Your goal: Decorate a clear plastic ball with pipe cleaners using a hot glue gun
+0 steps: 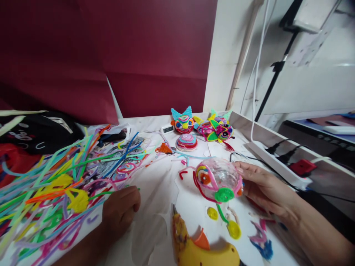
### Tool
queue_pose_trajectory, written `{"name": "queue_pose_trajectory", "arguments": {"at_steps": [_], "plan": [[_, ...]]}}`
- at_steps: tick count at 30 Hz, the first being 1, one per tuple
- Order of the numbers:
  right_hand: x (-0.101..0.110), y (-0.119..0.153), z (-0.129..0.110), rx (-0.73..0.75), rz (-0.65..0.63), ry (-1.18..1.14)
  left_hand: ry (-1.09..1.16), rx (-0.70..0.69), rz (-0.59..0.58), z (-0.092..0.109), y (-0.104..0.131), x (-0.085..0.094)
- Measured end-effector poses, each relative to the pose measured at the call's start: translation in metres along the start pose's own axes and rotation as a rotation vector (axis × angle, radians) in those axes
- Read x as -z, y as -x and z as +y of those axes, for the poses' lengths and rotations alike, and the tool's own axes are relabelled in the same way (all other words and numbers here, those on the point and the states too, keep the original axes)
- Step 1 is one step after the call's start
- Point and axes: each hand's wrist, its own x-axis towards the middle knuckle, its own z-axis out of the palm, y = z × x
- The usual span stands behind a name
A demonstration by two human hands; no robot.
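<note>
My right hand (263, 184) grips the side of a clear plastic ball (224, 170) trimmed with pink and red pipe cleaners, a coiled eye and a green coiled disc (224, 194). The ball is held above the white table. My left hand (120, 205) is closed beside the pipe-cleaner pile; a bit of green shows past its knuckles, but what its fingers hold, if anything, is hidden. In front of the ball lies a yellow hot glue gun (205, 253), nozzle pointing away. Yellow coiled discs (212, 213) rest on the table between the glue gun and the ball.
A heap of loose coloured pipe cleaners (55, 192) covers the left side. Finished pipe-cleaner figures (184, 123), a coiled dome (186, 142) and a small digital display (167, 129) stand at the back. A white power strip (280, 166) with plugs runs along the right edge.
</note>
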Motion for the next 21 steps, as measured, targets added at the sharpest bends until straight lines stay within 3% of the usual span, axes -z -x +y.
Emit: {"name": "queue_pose_trajectory", "arguments": {"at_steps": [9, 15, 21], "plan": [[-0.002, -0.002, 0.002, 0.001, 0.09, -0.05, -0.001, -0.062, -0.012, 0.009, 0.0, 0.001], [-0.002, -0.001, 0.002, 0.001, 0.085, -0.002, -0.147, -0.11, 0.031, 0.011, 0.008, -0.006], [-0.008, 0.0, 0.003, 0.018, 0.07, 0.061, -0.014, -0.094, -0.031, 0.016, -0.004, -0.007]]}}
